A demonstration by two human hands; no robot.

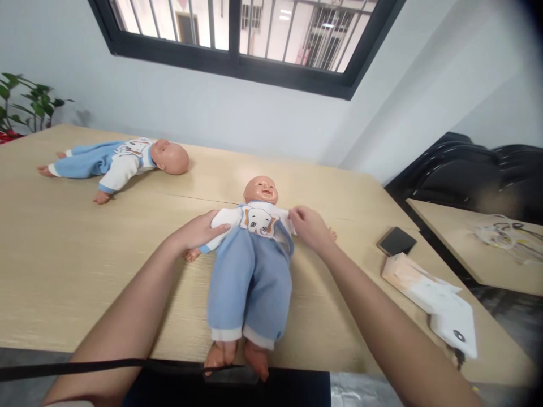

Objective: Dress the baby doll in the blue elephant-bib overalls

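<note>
A baby doll (250, 271) lies on its back in front of me, head away and feet at the table's near edge. It wears blue overalls and a white top with an animal face on the chest. My left hand (199, 230) rests on the doll's sleeve at the left of the view, thumb apart from the fingers over the cloth. On the other side, my right hand (310, 226) pinches the white sleeve near the shoulder, fingers closed. The doll's small hand at the right shows just past my wrist.
Another doll (119, 161) in matching clothes lies at the back left of the wooden table (182, 316). To the right are a dark phone (396, 241), a tissue pack (411, 282) and a white device (456, 328) with a cable. A black strap (85, 370) crosses the bottom left.
</note>
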